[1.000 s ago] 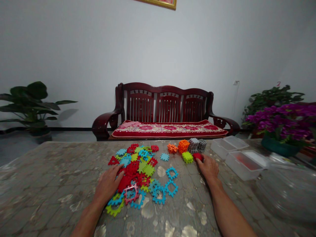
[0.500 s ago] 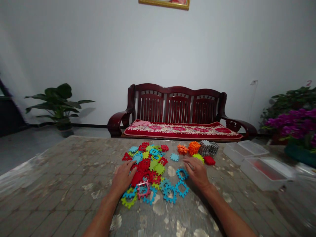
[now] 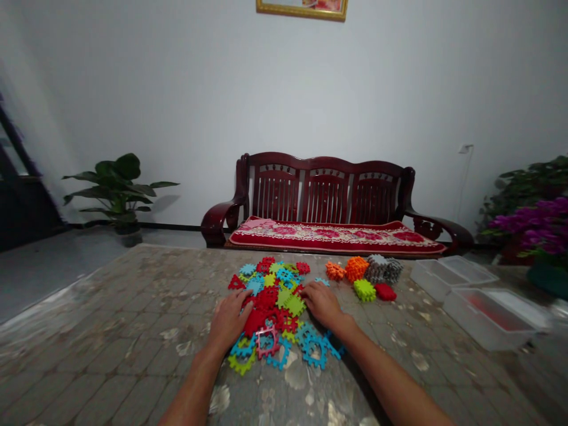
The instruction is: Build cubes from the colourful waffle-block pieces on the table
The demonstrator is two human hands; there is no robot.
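Observation:
A loose pile of toothed plastic building pieces in red, blue, green and pink [image 3: 266, 296] lies in front of me on the table. My left hand [image 3: 231, 316] rests at the pile's left side, thumb and fingers apart, fingertips over red pieces. My right hand [image 3: 323, 305] reaches to the pile's right side, its fingers stretched toward a red piece beside the green pieces [image 3: 293, 303]. Nothing held shows in either hand. Blue frame pieces [image 3: 314, 351] lie below the right hand, partly covered by its wrist. A light-blue piece [image 3: 322, 281] sits just beyond its fingers.
To the right stand groups of orange pieces [image 3: 357, 268], grey pieces [image 3: 377, 269], green pieces [image 3: 364, 290] and red pieces [image 3: 386, 291]. Clear plastic boxes [image 3: 483, 322] are at the table's right. Behind the patterned table [image 3: 177, 331] is a wooden bench [image 3: 326, 195].
My right hand has moved left, from beside the green group to the pile's right edge. My left hand stays at the pile. The view has shifted slightly left.

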